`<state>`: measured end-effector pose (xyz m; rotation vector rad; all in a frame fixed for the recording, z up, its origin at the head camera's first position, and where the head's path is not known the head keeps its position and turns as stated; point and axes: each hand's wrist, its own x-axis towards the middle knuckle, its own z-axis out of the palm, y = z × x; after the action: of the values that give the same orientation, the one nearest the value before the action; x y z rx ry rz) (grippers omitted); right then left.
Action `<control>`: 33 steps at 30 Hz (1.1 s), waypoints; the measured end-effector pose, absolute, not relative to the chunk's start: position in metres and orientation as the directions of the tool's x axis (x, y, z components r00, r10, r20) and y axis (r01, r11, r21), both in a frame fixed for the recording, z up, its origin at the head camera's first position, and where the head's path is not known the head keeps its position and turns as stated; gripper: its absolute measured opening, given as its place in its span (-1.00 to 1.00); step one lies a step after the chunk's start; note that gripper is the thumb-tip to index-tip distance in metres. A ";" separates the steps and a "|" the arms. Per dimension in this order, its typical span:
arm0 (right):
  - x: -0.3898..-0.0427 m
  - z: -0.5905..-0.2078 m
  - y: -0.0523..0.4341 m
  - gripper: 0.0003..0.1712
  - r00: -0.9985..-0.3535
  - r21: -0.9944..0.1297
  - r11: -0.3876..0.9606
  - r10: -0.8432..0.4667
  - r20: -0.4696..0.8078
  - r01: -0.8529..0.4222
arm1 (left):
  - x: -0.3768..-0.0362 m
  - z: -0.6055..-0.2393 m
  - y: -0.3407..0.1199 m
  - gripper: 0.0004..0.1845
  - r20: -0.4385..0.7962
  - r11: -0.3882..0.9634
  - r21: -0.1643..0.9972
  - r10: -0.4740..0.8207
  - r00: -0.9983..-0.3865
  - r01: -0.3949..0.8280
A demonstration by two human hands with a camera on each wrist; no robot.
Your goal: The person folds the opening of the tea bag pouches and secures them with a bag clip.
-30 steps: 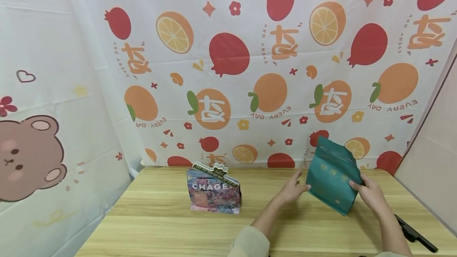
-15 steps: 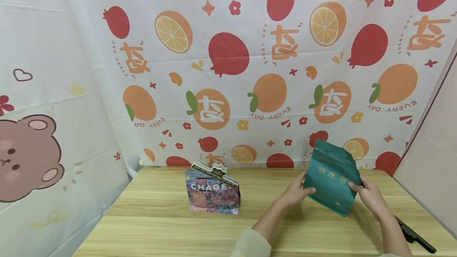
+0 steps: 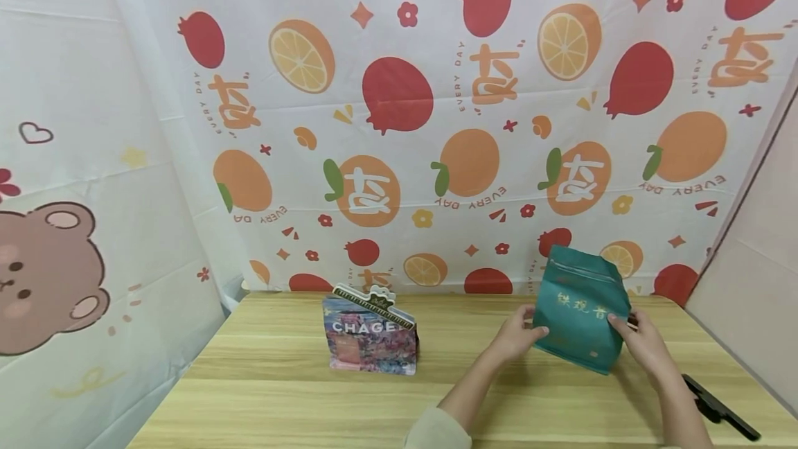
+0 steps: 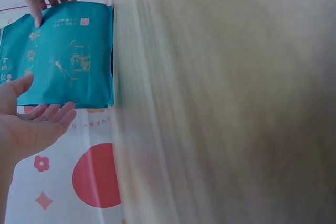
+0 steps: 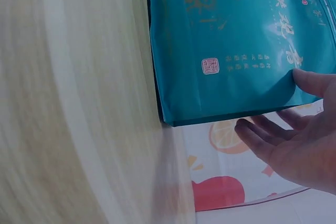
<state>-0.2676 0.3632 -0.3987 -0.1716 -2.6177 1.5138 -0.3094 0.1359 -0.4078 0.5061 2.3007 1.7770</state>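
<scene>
A colourful CHAGE pouch (image 3: 372, 335) stands left of centre on the wooden table (image 3: 280, 393). To its right, the left hand (image 3: 519, 333) and right hand (image 3: 642, 342) pinch the tilted teal pouch (image 3: 580, 309) by its edges, bottom on the table. A black tool (image 3: 717, 407) lies near right.

Teal pouch (image 3: 581, 310) upright, slightly tilted, on wooden worktop (image 3: 280, 393), held btwn both hands: left hand (image 3: 517, 332) at its left edge, right hand (image 3: 642, 341) at right edge, thumb on front. Colourful "CHAGE" pouch (image 3: 371, 331) stands well apart to the left. Black object (image 3: 717, 407) near right forearm.
</scene>
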 end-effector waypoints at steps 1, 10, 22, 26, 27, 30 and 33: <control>-0.268 -0.399 0.363 -0.19 -0.988 -0.872 0.488 0.151 0.037 0.042 | -0.309 -0.408 0.136 -0.63 0.065 0.224 0.962 0.374 -0.925 0.159; -0.265 -0.399 0.362 -0.17 -0.991 -0.886 0.462 0.135 0.023 0.043 | -0.306 -0.411 0.141 -0.61 0.092 0.216 0.959 0.368 -0.925 0.181; -0.267 -0.399 0.357 -0.15 -0.992 -0.874 0.485 0.125 0.027 0.037 | -0.298 -0.407 0.132 -0.57 0.087 0.210 0.962 0.368 -0.926 0.174; -0.268 -0.399 0.353 -0.17 -0.993 -0.873 0.487 0.115 0.035 0.026 | -0.296 -0.406 0.127 -0.55 0.079 0.216 0.962 0.376 -0.923 0.170; -0.267 -0.399 0.352 -0.17 -0.993 -0.873 0.486 0.114 0.036 0.024 | -0.295 -0.405 0.126 -0.54 0.073 0.219 0.961 0.375 -0.924 0.165; -0.267 -0.399 0.350 -0.17 -0.993 -0.874 0.485 0.110 0.035 0.023 | -0.294 -0.405 0.123 -0.53 0.069 0.224 0.961 0.375 -0.925 0.162; -0.266 -0.400 0.348 -0.17 -0.994 -0.876 0.481 0.107 0.032 0.024 | -0.291 -0.405 0.120 -0.53 0.071 0.220 0.962 0.376 -0.924 0.164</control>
<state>-0.2662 0.3484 -0.3995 -0.1161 -2.6321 1.5557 -0.2915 0.1200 -0.4051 0.5177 2.3092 1.7850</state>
